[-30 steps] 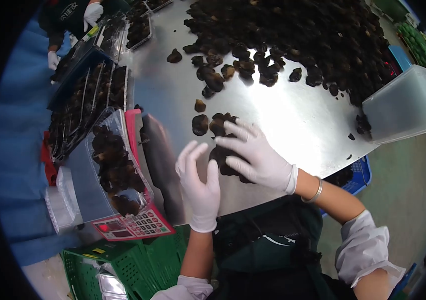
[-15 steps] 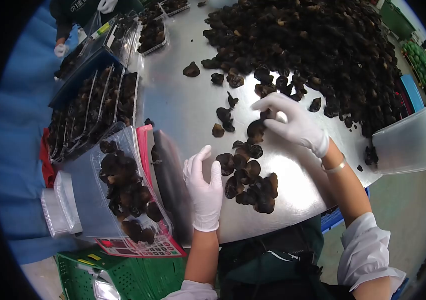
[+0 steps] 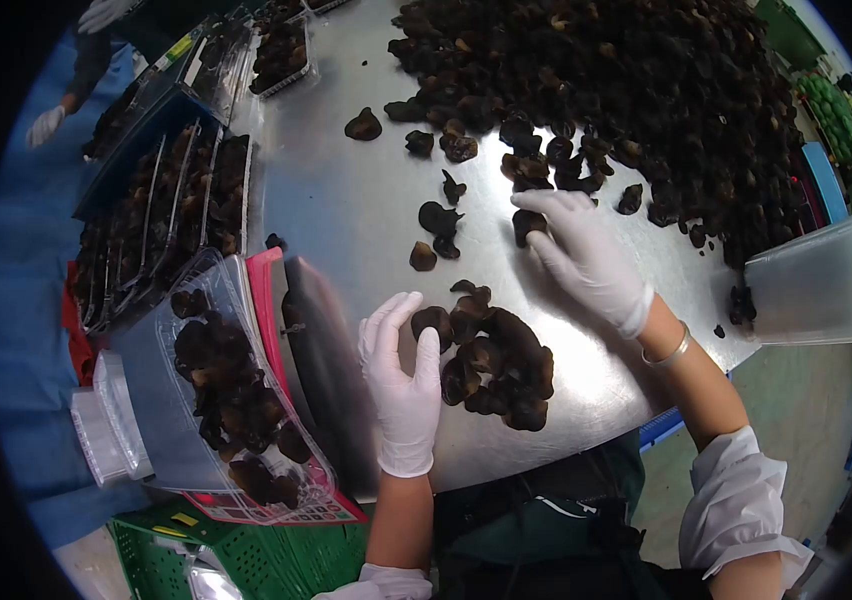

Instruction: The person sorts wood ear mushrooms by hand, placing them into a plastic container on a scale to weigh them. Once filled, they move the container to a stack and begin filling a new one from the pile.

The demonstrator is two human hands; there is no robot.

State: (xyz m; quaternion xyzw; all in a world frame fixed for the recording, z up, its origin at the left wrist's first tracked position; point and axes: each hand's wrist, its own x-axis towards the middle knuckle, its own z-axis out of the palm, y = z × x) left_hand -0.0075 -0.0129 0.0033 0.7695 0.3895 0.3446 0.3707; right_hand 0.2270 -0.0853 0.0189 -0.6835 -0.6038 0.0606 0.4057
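Note:
My left hand, in a white glove, rests at the left side of a small group of dark fungus pieces on the metal table. Its thumb and fingers are apart, with one piece at their tips. Farther right, my right hand, also gloved, has its thumb and fingers around a dark piece above the tabletop. Several loose pieces lie between the group and the large dark heap at the back.
To the left, an open clear tray of pieces sits on a pink-edged scale. Filled trays stand behind it. Stacked empty containers are at the right edge. A co-worker's gloved hand shows at upper left.
My right hand has moved slightly back, and a dark piece is now between its fingers. The piece formerly below that hand has joined the group. The view has shifted a little.

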